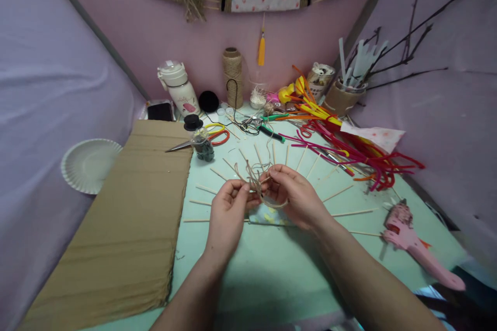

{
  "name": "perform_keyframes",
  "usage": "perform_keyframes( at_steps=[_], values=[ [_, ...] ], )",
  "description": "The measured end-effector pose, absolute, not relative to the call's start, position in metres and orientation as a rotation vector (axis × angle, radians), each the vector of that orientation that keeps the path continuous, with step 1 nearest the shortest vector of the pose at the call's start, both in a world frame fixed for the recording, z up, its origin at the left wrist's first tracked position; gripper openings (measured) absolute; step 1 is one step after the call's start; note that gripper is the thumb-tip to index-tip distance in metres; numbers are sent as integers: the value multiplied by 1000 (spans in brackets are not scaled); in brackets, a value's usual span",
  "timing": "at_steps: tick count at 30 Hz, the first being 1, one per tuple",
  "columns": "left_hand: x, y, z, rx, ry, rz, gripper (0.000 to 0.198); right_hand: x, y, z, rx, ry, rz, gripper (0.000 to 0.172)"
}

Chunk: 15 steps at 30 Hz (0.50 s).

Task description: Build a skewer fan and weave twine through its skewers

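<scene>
Both of my hands meet over the middle of the table, fingers pinched on a loose tangle of brown twine. My left hand grips it from the left side, and my right hand holds it from the right. A loop of the twine hangs between them. Beneath lies a pale blue and yellow patterned piece, mostly covered by my hands. Thin wooden sticks fan outward around it like rays. Where the sticks join the piece is hidden.
A cardboard sheet and paper plate lie left. Scissors, a small jar, a bottle and a twine spool stand behind. Pipe cleaners and a pink glue gun lie right; branches jut out.
</scene>
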State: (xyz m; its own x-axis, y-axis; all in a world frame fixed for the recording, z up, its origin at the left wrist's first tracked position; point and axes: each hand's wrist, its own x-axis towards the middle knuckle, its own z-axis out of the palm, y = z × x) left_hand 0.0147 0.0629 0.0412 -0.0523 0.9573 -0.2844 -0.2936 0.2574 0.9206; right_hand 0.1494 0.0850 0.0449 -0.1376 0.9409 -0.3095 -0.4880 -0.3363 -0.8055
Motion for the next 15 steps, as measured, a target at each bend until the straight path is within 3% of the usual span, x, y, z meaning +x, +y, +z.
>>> perform_keyframes(
  at_steps=[15],
  values=[
    [13, 62, 33, 1264, 1396, 1040, 10, 160, 81, 47, -1074, -1353, 1140, 6]
  ],
)
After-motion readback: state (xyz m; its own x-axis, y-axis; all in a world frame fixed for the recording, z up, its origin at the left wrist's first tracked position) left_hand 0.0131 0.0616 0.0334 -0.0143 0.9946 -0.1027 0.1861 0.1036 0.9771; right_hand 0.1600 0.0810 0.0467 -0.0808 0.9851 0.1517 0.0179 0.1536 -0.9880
